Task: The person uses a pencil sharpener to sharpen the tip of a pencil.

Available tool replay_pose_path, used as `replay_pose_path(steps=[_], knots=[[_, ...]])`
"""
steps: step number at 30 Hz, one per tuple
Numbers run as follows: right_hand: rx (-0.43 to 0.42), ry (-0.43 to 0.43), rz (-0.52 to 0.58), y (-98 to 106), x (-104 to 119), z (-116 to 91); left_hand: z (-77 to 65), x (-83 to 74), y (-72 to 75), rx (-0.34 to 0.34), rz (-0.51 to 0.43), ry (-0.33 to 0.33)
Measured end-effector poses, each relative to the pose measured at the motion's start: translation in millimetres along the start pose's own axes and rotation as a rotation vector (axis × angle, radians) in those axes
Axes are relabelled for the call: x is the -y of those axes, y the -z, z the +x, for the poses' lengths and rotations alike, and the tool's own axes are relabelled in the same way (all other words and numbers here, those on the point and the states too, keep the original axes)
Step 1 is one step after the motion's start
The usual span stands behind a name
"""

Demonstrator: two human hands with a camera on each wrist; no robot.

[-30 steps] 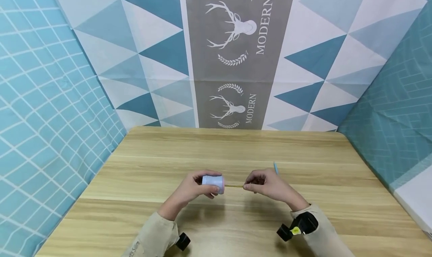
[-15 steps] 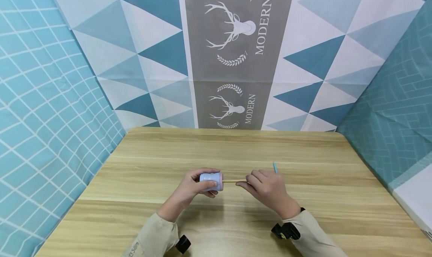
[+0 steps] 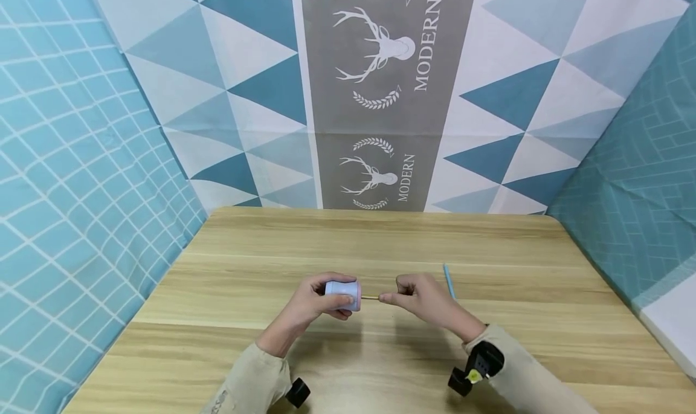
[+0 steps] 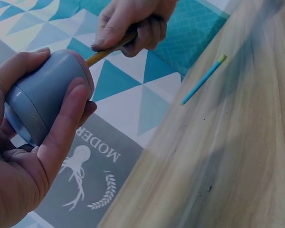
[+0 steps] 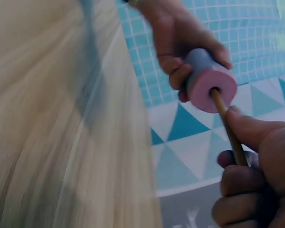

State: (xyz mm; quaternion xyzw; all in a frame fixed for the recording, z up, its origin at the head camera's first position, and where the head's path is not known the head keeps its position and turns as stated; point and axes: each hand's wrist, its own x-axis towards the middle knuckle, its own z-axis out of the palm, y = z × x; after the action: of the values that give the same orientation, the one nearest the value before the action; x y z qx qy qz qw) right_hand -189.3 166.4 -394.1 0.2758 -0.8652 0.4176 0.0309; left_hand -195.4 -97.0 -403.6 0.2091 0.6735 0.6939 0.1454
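Observation:
My left hand (image 3: 321, 296) grips a blue pencil sharpener (image 3: 341, 294), a rounded barrel with a pink end face (image 5: 211, 91), held sideways above the table. A yellow pencil (image 5: 223, 116) sits in the round hole of that pink face. With thumb and curled fingers, my right hand (image 3: 421, 296) pinches the pencil a short way from the sharpener. The pencil's tip is hidden inside, and its far end is covered by the right hand. On the table beyond the right hand lies a light blue pencil (image 4: 204, 80) with a yellow-green end.
The wooden table (image 3: 261, 245) extends around both hands. A patterned cloth backdrop (image 3: 375, 100) rises at its far edge, with tiled-print cloths at both sides. A white surface (image 3: 671, 317) lies at the right. Black camera mounts (image 3: 478, 365) sit on the wrists.
The right hand turned over the pencil and back, its fingers regripping, and now sits closer to the sharpener than a second ago. The left hand keeps its grip with little movement.

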Motion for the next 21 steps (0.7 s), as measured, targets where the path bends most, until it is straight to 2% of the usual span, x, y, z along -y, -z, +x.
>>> replay_pose_path(steps=[3, 7, 9, 11, 13, 15, 17, 18, 21], knots=[[0.195, -0.164, 0.179, 8, -4, 10, 0.6, 1.6, -0.6, 0.002, 0.006, -0.003], [0.468, -0.448, 0.422, 14, -15, 19, 0.9, 2.1, -2.6, 0.006, 0.035, -0.011], [0.536, -0.552, 0.473, 15, -18, 20, 0.8, 1.9, -3.0, 0.011, 0.049, -0.014], [0.535, -0.546, 0.474, 15, -19, 19, 1.2, 1.8, -2.3, 0.009, 0.057, -0.006], [0.453, -0.45, 0.431, 16, -15, 16, 1.3, 1.4, -0.5, 0.001, 0.044, 0.002], [0.337, -0.275, 0.338, 19, -10, 11, 1.9, 1.4, 1.7, -0.016, 0.022, 0.024], [0.226, -0.023, 0.191, 21, -8, 5, 2.1, 1.1, 3.5, -0.029, -0.015, 0.039], [0.168, 0.128, 0.092, 21, -7, 3, 2.2, 1.1, 4.1, -0.033, -0.033, 0.044], [-0.035, 0.572, -0.283, 18, -5, -1, 2.3, 1.9, 4.5, -0.031, -0.082, 0.06]])
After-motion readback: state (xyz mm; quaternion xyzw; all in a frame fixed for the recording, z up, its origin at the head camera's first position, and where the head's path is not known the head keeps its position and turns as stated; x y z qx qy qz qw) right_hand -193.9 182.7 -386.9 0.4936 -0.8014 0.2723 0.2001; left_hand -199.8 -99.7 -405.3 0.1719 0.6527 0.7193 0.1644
